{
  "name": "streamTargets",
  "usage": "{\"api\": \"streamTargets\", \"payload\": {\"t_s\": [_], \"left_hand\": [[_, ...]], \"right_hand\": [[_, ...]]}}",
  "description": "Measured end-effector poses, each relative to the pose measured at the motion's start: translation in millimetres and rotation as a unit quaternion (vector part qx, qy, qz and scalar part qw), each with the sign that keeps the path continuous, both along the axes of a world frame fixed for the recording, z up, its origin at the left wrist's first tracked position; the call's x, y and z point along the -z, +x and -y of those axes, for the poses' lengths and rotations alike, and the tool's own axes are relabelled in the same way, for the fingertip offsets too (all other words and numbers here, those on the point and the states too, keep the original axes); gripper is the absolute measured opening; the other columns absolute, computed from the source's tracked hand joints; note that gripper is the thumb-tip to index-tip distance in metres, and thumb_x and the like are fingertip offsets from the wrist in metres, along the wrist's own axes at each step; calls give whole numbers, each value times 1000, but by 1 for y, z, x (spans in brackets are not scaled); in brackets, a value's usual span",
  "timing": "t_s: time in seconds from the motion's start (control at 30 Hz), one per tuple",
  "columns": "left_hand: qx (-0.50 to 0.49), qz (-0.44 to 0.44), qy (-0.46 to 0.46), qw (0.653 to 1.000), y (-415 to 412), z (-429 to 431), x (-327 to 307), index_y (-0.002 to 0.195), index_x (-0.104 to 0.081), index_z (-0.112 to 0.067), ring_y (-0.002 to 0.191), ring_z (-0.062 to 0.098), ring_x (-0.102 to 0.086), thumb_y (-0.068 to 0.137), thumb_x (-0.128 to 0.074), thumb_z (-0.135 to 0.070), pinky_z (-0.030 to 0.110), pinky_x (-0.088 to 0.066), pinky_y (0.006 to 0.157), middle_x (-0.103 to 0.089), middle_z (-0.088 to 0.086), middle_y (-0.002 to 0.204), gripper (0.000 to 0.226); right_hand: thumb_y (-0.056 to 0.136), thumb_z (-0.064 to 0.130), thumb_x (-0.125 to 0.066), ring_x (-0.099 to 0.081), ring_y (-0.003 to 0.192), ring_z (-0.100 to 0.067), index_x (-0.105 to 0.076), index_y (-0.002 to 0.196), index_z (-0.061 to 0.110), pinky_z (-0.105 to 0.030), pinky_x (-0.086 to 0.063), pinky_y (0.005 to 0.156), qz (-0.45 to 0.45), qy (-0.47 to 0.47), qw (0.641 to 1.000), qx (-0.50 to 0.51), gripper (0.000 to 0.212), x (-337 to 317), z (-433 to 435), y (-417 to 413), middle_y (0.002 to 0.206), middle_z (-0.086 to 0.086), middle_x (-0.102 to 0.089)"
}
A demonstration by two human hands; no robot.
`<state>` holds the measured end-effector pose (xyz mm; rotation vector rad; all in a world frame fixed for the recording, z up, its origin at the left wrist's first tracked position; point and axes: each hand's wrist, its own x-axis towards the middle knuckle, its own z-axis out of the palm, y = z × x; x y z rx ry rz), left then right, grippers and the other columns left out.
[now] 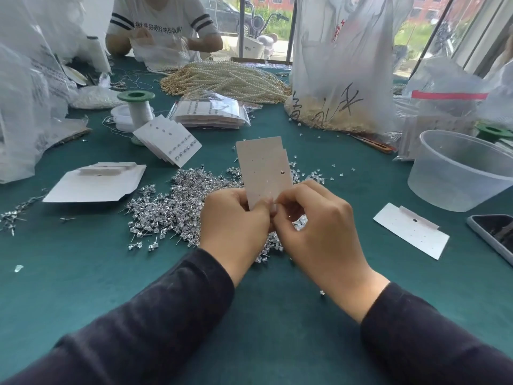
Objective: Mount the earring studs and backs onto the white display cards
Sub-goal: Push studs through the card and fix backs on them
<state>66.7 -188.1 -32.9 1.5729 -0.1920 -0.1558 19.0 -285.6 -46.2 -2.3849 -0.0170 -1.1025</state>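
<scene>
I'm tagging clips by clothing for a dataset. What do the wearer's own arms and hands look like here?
Both arms are covered by long, dark, near-black fabric sleeves, the left sleeve and the right sleeve, which end at the wrists. The left hand and right hand are bare: no gloves, and no ring, watch or bracelet shows.

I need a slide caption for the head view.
Left hand and right hand hold a white display card above a stud pile on the green table.
</scene>
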Motion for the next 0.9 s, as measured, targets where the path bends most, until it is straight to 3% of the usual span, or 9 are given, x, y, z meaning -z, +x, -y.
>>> {"api": "streamTargets", "payload": {"t_s": [0.13, 0.2, 0.3, 0.47, 0.57, 0.63, 0.67, 0.77, 0.9], "left_hand": [[-2, 11, 12, 1000, -1, -1, 0, 62, -70, -15, 74, 31, -70, 66, -65, -16, 49, -56, 75, -72, 12, 73, 6], [2, 23, 19, 1000, -2, -1, -2, 68, -69, -20, 75, 31, -70, 61, -60, -23, 50, -56, 75, -73, 11, 73, 11], [6, 35, 19, 999, -1, -2, 1, 65, -67, -9, 78, 35, -69, 62, -59, -23, 52, -55, 73, -72, 14, 74, 16], [60, 15, 32, 998, 3, -7, -4, 68, -66, 1, 66, 28, -70, 74, -70, -17, 43, -59, 66, -71, 22, 78, 19], [156, -5, 22, 988, 16, -22, -21, 71, -68, -4, 62, 21, -68, 76, -64, -37, 31, -59, 62, -71, 14, 75, 34], [127, 124, 159, 971, 31, -32, -23, 77, -71, -13, 61, 12, -63, 80, -61, -39, 22, -54, 66, -72, 2, 74, 28], [97, 208, 269, 935, 37, -35, -21, 83, -71, -17, 61, 6, -59, 82, -61, -35, 18, -49, 69, -71, -4, 78, 20], [125, 303, 460, 825, 44, -37, -11, 99, -69, -21, 87, 9, -52, 82, -63, -31, 24, -38, 89, -65, -4, 101, 21], [135, 308, 452, 826, 48, -34, -4, 89, -72, -23, 84, 10, -49, 80, -66, -27, 25, -38, 85, -64, -4, 93, 11]], "right_hand": [[72, -1, -66, -53, 56, -21, -62, 67, 4, -37, -47, 52, 1, -6, 1000, 6, 8, 0, -2, 1, 66, -5, -59], [72, -1, -66, -53, 57, -21, -62, 67, 4, -37, -46, 52, 2, -6, 1000, 4, 8, 0, -3, 1, 66, -5, -59], [74, 2, -64, -54, 57, -22, -63, 68, 3, -38, -47, 52, -3, -4, 1000, -1, 6, 0, -3, 0, 67, -7, -59], [73, -3, -65, -49, 56, -12, -63, 69, 4, -27, -44, 55, -18, 34, 999, -18, 8, -1, 1, 0, 66, -2, -57], [75, -2, -65, -47, 59, -11, -62, 71, 9, -15, -37, 56, -6, 58, 998, -17, 11, -3, 8, -3, 66, 2, -56], [78, 5, -64, -51, 63, -9, -62, 75, 14, -16, -39, 59, 9, 108, 994, -17, 9, -7, 14, -3, 71, 4, -59], [78, 9, -62, -53, 68, -7, -62, 76, 17, -17, -42, 61, 15, 143, 989, -19, 8, -10, 17, -3, 76, 6, -59], [81, 9, -61, -57, 84, -6, -61, 77, 25, -19, -47, 73, 28, 284, 956, -69, 17, -15, 25, -2, 91, 7, -60], [85, -3, -56, -63, 80, -14, -64, 77, 15, -24, -51, 78, 16, 516, 840, -167, 21, -17, 28, -3, 81, 2, -69]]}}
